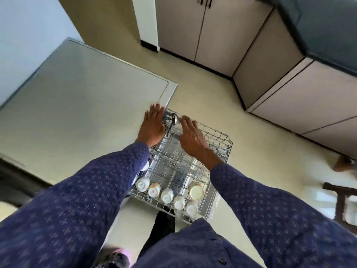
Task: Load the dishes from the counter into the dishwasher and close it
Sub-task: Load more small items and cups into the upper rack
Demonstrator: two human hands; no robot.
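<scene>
The wire dishwasher rack [219,139] is pulled out in front of me, beside the flat grey top of the dishwasher [77,93]. Several white cups [167,195] stand upside down along its near edge, with a larger cream cup [196,189] to their right. A spoon [174,119] and other cutlery stand at the rack's far left corner. My left hand [152,123] lies flat with spread fingers on the corner of the grey top. My right hand [191,137] reaches over the rack, fingertips at the cutlery; its grip is hidden.
Beige cabinet doors [202,29] run along the far wall and the right side under a dark counter [328,26]. A wooden stool [337,202] and another person's foot [345,163] are at the right edge. Pale floor surrounds the rack.
</scene>
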